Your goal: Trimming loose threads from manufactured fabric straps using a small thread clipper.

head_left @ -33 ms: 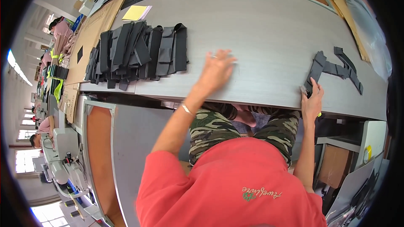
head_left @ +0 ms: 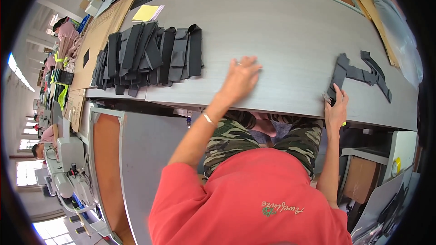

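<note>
"While the grey table [head_left: 281, 27] is carrying them, where are the dark strips [head_left: 178, 53] lying?"

"The pile [head_left: 144, 47] is lying left; the joined run [head_left: 340, 68], probably light, pliable and best held by its end, right. The right hand [head_left: 335, 110] is pinching that near end; the left hand [head_left: 242, 80] is spreading, visibly empty. A notepad [head_left: 145, 13] is sitting past the pile; a metallic bit [head_left: 326, 97] is perhaps crowding the grip."

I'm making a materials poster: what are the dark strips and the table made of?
The dark strips look like matte fabric, since they fold and loop. The table seems smooth, low-sheen laminate, judging by its faint grey streaks, but could be wood.
</note>
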Tool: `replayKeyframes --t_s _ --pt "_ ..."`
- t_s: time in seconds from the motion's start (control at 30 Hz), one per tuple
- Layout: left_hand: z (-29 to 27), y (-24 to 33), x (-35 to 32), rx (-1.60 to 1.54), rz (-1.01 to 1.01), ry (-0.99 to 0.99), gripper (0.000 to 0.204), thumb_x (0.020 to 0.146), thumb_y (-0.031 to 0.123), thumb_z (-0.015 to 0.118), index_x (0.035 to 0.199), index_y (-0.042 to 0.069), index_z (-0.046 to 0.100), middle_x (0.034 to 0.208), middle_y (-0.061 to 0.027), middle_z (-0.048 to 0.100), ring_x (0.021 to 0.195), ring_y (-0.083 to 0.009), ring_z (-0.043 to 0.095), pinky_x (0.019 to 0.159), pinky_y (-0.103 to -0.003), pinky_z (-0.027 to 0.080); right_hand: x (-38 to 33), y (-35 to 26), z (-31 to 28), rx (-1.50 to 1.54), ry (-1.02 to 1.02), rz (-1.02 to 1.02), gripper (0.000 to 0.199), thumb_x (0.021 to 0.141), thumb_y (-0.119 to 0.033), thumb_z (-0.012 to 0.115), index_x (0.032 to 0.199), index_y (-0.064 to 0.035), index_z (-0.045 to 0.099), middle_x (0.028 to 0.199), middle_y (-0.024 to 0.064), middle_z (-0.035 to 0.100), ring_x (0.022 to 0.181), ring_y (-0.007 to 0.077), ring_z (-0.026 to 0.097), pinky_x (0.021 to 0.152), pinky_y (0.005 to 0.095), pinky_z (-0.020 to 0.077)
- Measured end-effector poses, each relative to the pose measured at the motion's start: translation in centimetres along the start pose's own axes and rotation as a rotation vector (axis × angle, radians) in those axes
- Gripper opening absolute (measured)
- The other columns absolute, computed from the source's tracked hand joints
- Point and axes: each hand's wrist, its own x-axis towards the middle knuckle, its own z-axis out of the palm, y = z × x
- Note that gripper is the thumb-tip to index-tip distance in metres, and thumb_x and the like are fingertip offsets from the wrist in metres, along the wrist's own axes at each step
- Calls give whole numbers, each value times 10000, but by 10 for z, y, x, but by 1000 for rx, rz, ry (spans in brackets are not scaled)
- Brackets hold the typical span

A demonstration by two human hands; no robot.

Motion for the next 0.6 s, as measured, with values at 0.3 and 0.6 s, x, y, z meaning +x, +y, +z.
replayKeyframes --t_s 0.3,0.6 --pt "48 55 6 -1 -95 79 350 792 102 614 1140 140 625 1357 -138 462 1274 -476 353 1024 -662 247 -3 -22 3 243 -21 -169 498 732 -31 611 1186 -236 602 1285 79 535 1001 337 611 815 400 500" --pt "43 89 28 -1046 -379 -126 285 919 57 537 1185 -21 600 1219 -171 595 1064 -278 611 861 -361 514 -5 -30 -1 337 -72 12 575 696 -18 656 1199 -284 576 1190 124 491 979 339 591 817 407 503"
